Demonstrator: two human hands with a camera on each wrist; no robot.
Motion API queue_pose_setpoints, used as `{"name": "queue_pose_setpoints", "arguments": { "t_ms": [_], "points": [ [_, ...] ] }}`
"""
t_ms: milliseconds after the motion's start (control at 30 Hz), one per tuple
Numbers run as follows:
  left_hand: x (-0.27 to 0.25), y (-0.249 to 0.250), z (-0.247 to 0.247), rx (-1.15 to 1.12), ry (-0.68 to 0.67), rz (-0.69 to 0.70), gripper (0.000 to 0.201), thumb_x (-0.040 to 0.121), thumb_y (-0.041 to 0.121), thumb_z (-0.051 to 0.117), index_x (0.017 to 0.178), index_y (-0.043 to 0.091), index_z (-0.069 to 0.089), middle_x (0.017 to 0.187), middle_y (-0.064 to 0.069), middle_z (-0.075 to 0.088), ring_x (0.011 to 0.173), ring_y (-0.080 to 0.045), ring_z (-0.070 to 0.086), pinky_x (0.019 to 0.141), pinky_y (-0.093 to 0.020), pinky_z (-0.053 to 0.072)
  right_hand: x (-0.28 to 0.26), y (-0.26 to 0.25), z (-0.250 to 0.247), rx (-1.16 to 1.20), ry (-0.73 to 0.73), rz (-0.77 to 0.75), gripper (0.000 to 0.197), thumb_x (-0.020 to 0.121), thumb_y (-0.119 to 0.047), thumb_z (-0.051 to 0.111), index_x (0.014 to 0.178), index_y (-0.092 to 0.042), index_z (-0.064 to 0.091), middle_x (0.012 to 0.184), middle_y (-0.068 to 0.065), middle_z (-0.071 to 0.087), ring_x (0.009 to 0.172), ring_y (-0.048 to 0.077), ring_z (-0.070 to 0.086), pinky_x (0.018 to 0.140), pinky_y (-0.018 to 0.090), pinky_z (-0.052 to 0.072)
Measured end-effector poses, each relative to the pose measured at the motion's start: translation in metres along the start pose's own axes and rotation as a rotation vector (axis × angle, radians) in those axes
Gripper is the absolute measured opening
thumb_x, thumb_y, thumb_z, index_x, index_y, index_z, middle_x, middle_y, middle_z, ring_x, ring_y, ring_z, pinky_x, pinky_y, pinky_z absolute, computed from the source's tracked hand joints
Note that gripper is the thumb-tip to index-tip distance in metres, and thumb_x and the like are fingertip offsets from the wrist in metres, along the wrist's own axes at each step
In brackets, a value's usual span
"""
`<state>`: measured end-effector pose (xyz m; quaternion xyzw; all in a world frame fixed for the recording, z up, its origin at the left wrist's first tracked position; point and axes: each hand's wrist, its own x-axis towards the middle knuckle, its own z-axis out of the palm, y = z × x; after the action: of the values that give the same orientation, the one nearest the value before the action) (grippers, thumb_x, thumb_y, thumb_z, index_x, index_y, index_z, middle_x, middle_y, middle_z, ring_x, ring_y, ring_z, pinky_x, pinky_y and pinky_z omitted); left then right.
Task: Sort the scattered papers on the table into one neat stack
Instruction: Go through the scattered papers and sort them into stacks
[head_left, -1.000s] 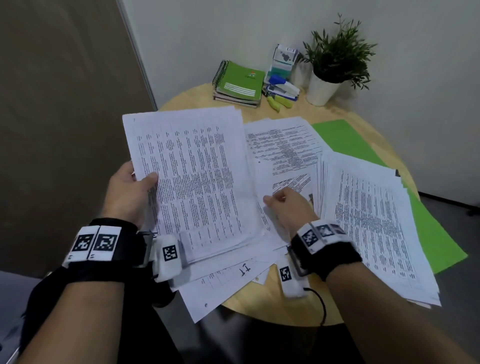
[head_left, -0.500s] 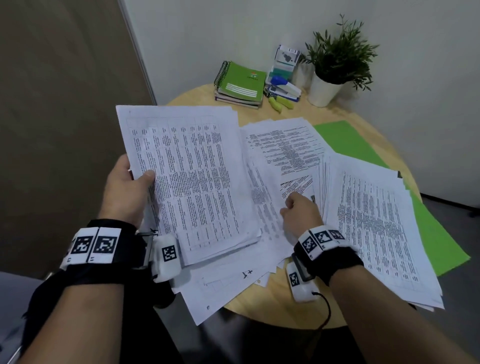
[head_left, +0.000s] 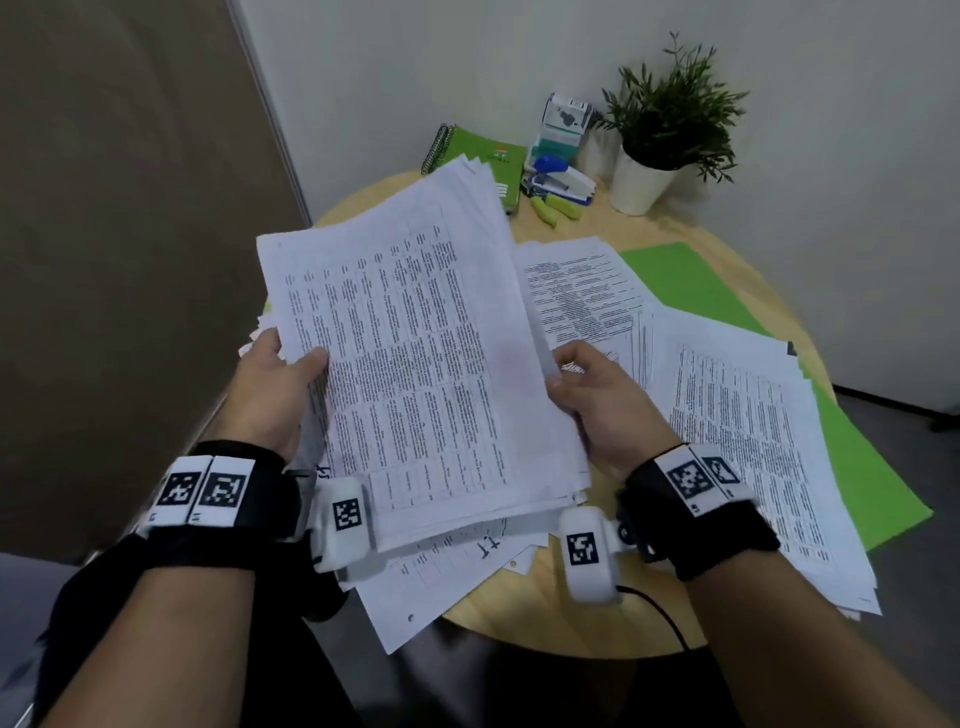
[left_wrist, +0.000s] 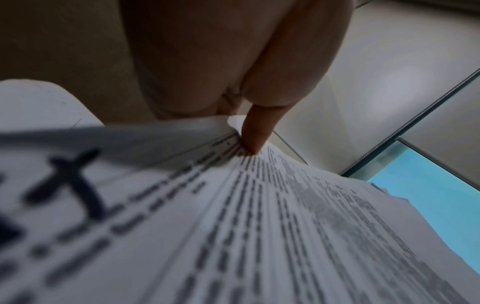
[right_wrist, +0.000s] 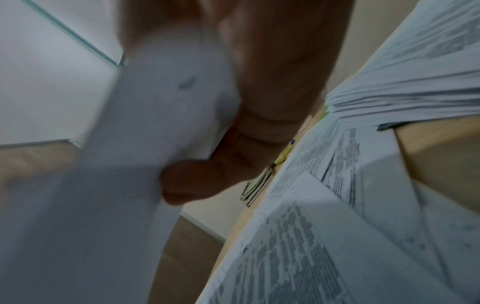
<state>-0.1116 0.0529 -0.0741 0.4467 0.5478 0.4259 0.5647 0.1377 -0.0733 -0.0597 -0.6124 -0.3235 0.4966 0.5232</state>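
A thick bundle of printed sheets (head_left: 415, 364) is lifted off the round wooden table (head_left: 545, 613) and tilted toward the far side. My left hand (head_left: 280, 379) grips its left edge, thumb on top; in the left wrist view the thumb (left_wrist: 255, 131) presses the printed sheets (left_wrist: 233, 226). My right hand (head_left: 597, 395) grips the bundle's right edge, and in the right wrist view its fingers (right_wrist: 207, 181) curl under the white paper (right_wrist: 145, 144). Loose pages (head_left: 582, 296) lie behind on the table, and a second spread pile (head_left: 753, 447) lies at the right.
A green folder (head_left: 872, 483) lies under the right pile. At the table's far side sit a green spiral notebook (head_left: 478, 156), a stapler and small boxes (head_left: 561, 171), yellow-green markers (head_left: 556, 208) and a potted plant (head_left: 660, 135). A wall and a brown panel close in behind and left.
My right hand left the loose pages in the middle and took hold of the bundle's right edge. The bundle rose and swung clockwise, now held by both hands.
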Motion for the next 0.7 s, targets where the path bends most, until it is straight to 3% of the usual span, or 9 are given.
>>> {"name": "queue_pose_setpoints", "arguments": {
  "t_ms": [100,167,200,267,333,367,433,600,700],
  "points": [
    [0.001,0.002,-0.005,0.015,0.029,0.001,0.033,0.097,0.000,0.052,0.128,0.010,0.057,0.122,-0.005,0.064,0.109,-0.019,0.062,0.099,-0.033,0.046,0.007,0.009,0.005,-0.120,-0.020,0.100,0.017,0.091,-0.016,0.060,0.075,-0.021,0.055,0.072,0.008,0.053,0.060,0.020,0.044,0.056,0.030,0.040],
    [0.002,0.003,-0.009,0.038,0.044,0.028,0.032,0.097,0.001,0.052,0.126,0.014,0.058,0.121,-0.003,0.065,0.109,-0.017,0.062,0.098,-0.034,0.047,0.012,0.013,0.006,-0.318,0.124,0.147,0.013,0.093,-0.028,0.060,0.085,-0.018,0.057,0.088,0.005,0.058,0.067,0.020,0.054,0.065,0.035,0.051],
    [0.003,0.002,-0.011,0.054,0.055,0.044,0.032,0.097,0.002,0.052,0.125,0.016,0.058,0.120,-0.001,0.065,0.109,-0.017,0.062,0.098,-0.034,0.047,0.015,0.017,0.006,-0.484,0.210,0.175,0.020,0.091,-0.034,0.062,0.097,-0.015,0.057,0.099,0.003,0.059,0.079,0.021,0.058,0.074,0.036,0.051],
    [0.004,0.002,-0.013,0.078,0.066,0.062,0.032,0.097,0.002,0.052,0.125,0.017,0.058,0.120,0.000,0.065,0.108,-0.016,0.062,0.097,-0.033,0.047,0.018,0.029,0.010,-0.827,0.315,0.267,0.055,0.083,-0.042,0.069,0.120,-0.009,0.048,0.116,0.005,0.053,0.103,0.025,0.056,0.084,0.034,0.046],
    [0.004,0.002,-0.013,0.076,0.070,0.064,0.032,0.097,0.002,0.052,0.123,0.020,0.058,0.118,0.002,0.065,0.109,-0.017,0.062,0.099,-0.036,0.047,0.019,0.040,0.018,-1.008,0.316,0.317,0.073,0.076,-0.043,0.074,0.129,-0.005,0.040,0.125,0.013,0.049,0.113,0.032,0.052,0.088,0.039,0.048],
    [0.003,0.003,-0.012,0.070,0.069,0.060,0.032,0.097,0.002,0.052,0.122,0.021,0.058,0.117,0.002,0.065,0.110,-0.017,0.062,0.100,-0.037,0.047,0.020,0.043,0.021,-1.022,0.300,0.324,0.071,0.077,-0.039,0.074,0.128,-0.005,0.039,0.124,0.014,0.050,0.112,0.032,0.053,0.086,0.040,0.049],
    [0.002,0.005,-0.012,0.054,0.064,0.055,0.031,0.098,0.002,0.052,0.122,0.021,0.058,0.118,0.003,0.065,0.110,-0.016,0.062,0.099,-0.036,0.048,0.021,0.046,0.021,-0.954,0.282,0.294,0.053,0.081,-0.024,0.071,0.121,-0.005,0.041,0.110,0.012,0.057,0.095,0.028,0.058,0.071,0.032,0.048],
    [0.001,0.008,-0.011,0.008,0.041,0.049,0.033,0.098,0.000,0.049,0.129,0.010,0.055,0.115,0.003,0.064,0.099,-0.007,0.063,0.076,-0.015,0.048,0.017,0.033,0.001,-0.817,0.311,0.091,0.008,0.093,-0.010,0.054,0.100,-0.012,0.052,0.092,0.009,0.060,0.065,0.014,0.050,0.050,0.022,0.034],
    [0.001,0.009,-0.012,-0.023,0.002,0.019,0.032,0.098,-0.001,0.048,0.127,0.010,0.056,0.112,0.002,0.067,0.096,-0.005,0.066,0.076,-0.019,0.054,0.015,0.019,-0.013,-0.675,0.311,-0.028,0.011,0.093,-0.010,0.050,0.089,-0.019,0.054,0.080,0.005,0.059,0.057,0.015,0.045,0.051,0.024,0.031]
  ]
}}
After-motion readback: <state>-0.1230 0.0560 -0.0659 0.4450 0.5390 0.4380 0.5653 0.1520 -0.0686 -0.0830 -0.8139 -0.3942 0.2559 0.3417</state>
